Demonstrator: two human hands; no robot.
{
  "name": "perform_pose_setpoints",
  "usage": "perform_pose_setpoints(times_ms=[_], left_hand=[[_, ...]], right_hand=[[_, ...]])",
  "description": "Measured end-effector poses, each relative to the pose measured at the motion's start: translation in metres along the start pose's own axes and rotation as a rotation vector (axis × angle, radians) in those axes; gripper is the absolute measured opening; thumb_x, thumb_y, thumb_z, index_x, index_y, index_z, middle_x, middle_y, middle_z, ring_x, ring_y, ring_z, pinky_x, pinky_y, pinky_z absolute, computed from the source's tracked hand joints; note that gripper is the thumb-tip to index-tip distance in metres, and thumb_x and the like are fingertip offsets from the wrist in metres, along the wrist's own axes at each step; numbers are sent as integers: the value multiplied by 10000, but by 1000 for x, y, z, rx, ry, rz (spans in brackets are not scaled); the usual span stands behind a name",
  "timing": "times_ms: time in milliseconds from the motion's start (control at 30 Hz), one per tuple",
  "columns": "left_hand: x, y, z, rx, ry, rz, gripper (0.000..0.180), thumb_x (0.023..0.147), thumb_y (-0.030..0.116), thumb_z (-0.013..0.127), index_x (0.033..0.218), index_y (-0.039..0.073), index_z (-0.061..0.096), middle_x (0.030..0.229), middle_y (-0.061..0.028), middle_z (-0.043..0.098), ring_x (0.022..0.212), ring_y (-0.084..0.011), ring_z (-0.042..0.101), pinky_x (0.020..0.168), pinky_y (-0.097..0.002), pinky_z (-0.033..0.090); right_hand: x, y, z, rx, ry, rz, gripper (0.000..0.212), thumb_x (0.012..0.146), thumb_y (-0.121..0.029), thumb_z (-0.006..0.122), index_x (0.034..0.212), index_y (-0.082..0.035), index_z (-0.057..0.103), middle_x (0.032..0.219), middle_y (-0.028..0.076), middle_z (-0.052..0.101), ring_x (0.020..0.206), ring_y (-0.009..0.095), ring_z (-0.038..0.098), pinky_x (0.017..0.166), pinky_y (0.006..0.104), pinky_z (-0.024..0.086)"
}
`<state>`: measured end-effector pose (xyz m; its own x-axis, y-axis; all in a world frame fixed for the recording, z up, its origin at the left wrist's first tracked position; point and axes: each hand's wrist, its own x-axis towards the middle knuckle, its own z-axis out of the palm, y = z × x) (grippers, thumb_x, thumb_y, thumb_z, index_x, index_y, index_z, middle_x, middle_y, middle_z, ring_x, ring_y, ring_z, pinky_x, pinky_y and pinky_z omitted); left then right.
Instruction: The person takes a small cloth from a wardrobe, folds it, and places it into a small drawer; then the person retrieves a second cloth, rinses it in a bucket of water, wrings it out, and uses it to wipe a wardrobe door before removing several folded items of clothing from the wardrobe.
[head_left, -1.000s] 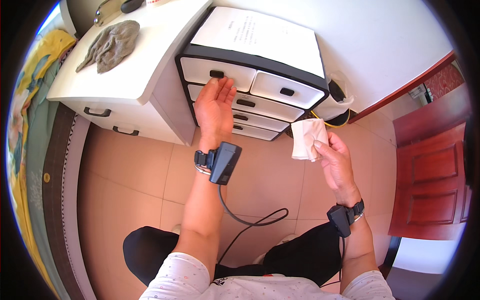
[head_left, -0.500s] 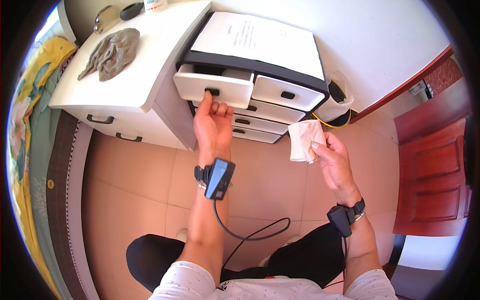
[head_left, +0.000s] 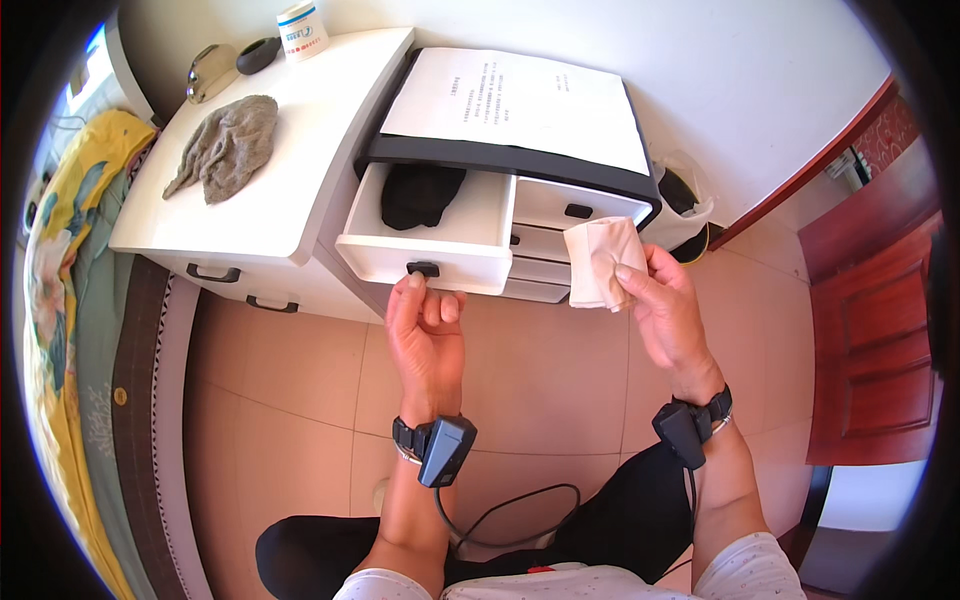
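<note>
Your right hand (head_left: pixel 672 315) pinches the folded cloth (head_left: pixel 604 262), right of the open drawer (head_left: pixel 470 273); your left hand (head_left: pixel 430 345) touches its handle (head_left: pixel 424 268) (gripping? can't tell), and overpulling could drop the drawer.

White surface (head_left: pixel 310 110) and black-framed drawer unit (head_left: pixel 455 152) before you, on a tiled floor (head_left: pixel 540 390)
Toward the back of the surface you have a shiny rounded object (head_left: pixel 211 75), a dark oval object (head_left: pixel 258 56) and a white tub (head_left: pixel 302 32), with a crumpled grey cloth (head_left: pixel 232 148) nearer you; a paper sheet (head_left: pixel 515 105) lies on the drawer unit.
</note>
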<state>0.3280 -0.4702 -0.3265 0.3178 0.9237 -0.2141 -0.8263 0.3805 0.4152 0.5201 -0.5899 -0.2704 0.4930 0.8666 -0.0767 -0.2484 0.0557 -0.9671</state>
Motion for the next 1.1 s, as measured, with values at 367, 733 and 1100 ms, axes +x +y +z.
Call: perform_pose_setpoints(times_ms=[367, 733, 1100], left_hand=[[2, 0, -13, 38, 10, 25, 111, 846, 171, 572, 770, 97, 541, 500, 43, 332, 498, -108, 375, 667, -290, 400], [1, 2, -11, 54, -3, 60, 112, 849, 158, 558, 767, 94, 518, 515, 38, 309, 495, -112, 333, 606, -271, 374], [1, 2, -5, 41, -32, 53, 133, 869, 134, 530, 748, 111, 478, 558, 45, 309, 526, -104, 314, 584, -268, 338]], right_hand=[[24, -19, 26, 40, -3, -39, 197, 846, -122, 573, 995, -3, 521, 917, 42, 588, 815, 88, 548, 752, 245, 438], [93, -73, 113, -864, -635, -245, 173, 678, -61, 492, 838, -15, 538, 722, 19, 514, 690, 99, 463, 619, 246, 391], [116, -54, 152, -1509, -921, -28, 121, 629, -44, 484, 728, -7, 543, 690, 137, 544, 658, 266, 505, 568, 362, 396]])
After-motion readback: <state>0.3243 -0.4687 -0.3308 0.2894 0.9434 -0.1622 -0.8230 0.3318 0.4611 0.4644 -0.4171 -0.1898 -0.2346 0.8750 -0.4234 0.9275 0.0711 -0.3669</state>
